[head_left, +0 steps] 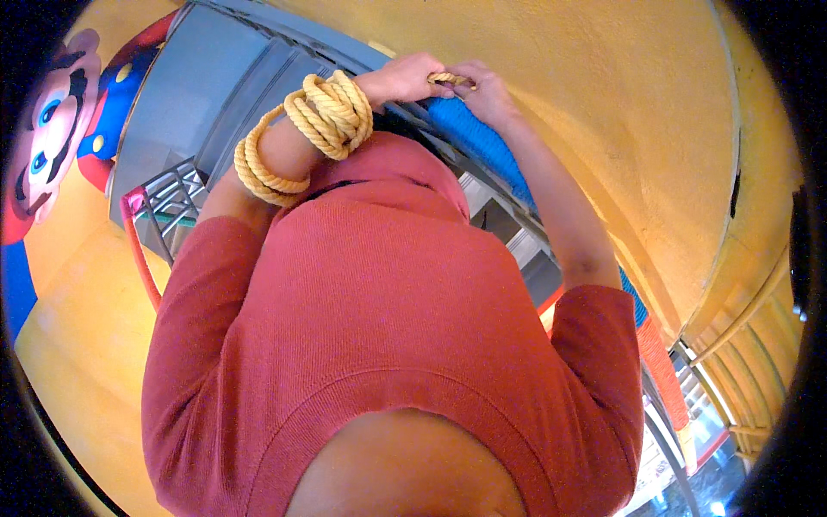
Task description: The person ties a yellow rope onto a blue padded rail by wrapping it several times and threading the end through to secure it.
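Observation:
Thick yellow twisted rope (327, 115) loops several times around my left wrist and forearm. My left hand (403, 77) is closed, its fingers pinching a short stretch of the same kind of rope at the top middle. Close beside it, my right hand (488, 93) is closed on that stretch from the other side. Just below my hands runs a bar wrapped tightly in blue cord (482, 146). Whether the yellow rope passes around the bar is hidden by my fingers.
Grey metal framing (293, 47) crosses behind my hands. At left are a cartoon figure panel (56, 129) and a metal grid rack with a pink-red edge (164, 207). A yellow wall (637, 112) stands at right, near an orange-red wrapped section (663, 370).

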`<control>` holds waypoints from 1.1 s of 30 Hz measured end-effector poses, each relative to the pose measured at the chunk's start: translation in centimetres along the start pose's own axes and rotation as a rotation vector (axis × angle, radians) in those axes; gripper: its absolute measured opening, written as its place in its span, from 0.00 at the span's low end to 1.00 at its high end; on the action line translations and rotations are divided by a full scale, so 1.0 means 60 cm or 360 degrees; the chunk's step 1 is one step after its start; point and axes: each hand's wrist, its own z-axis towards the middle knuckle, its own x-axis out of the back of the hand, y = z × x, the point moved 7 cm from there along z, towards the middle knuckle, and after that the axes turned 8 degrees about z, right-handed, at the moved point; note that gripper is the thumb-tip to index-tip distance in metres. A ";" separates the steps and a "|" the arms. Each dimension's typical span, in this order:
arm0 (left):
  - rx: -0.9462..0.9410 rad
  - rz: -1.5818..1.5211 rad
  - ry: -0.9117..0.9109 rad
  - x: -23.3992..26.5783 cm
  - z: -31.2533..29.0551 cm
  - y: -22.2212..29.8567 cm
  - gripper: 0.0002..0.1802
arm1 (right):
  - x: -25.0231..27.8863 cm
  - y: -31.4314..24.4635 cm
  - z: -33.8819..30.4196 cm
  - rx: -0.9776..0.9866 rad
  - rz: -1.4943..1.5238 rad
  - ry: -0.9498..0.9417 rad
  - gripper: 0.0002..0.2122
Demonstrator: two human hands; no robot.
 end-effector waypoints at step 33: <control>-0.0025 0.0017 0.0256 -0.008 -0.010 -0.005 0.20 | -0.053 0.104 0.025 -0.0805 0.0736 -0.0476 0.11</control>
